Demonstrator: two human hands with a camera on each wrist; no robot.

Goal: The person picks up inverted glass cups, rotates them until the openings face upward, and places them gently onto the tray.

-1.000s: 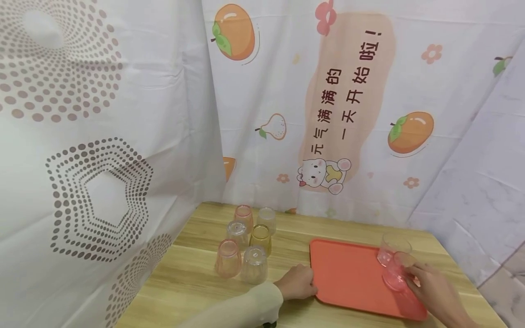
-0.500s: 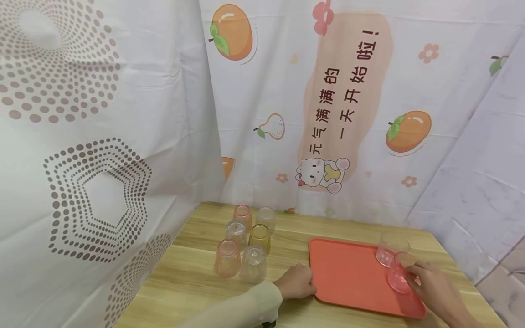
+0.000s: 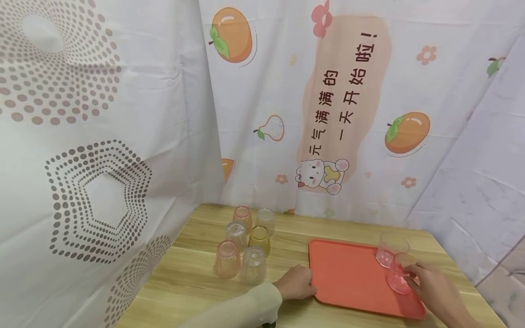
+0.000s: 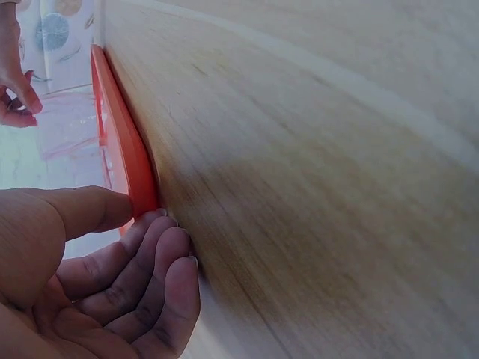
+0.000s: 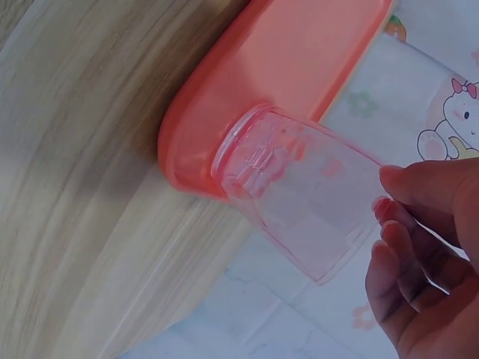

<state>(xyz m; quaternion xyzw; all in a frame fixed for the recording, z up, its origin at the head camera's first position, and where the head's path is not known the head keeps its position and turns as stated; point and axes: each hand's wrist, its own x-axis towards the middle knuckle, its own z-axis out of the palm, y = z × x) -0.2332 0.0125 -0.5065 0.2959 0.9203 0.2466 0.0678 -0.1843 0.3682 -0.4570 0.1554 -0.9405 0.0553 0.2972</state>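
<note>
An orange-red tray [image 3: 348, 273] lies on the wooden table. My left hand [image 3: 294, 282] pinches its left edge; in the left wrist view the thumb presses the tray's rim [image 4: 123, 149] while the fingers curl against its outer side. At the tray's right end a clear pink cup [image 3: 397, 279] stands upright, base on the tray. Thumb and forefinger of my right hand [image 3: 434, 289] pinch this cup by its rim, as the right wrist view shows. Just behind it a colourless clear cup [image 3: 384, 255] stands upright on the tray.
Left of the tray, several upturned clear cups stand grouped on the table: pink [image 3: 228, 260], yellow [image 3: 260, 239] and colourless [image 3: 253, 266]. A printed curtain [image 3: 262, 91] hangs behind the table, and a dotted one [image 3: 172, 114] hangs on the left.
The pink cup, tilted a second ago, has come upright on the tray behind and left of the right hand's fingers. The left hand has stayed at the tray's edge.
</note>
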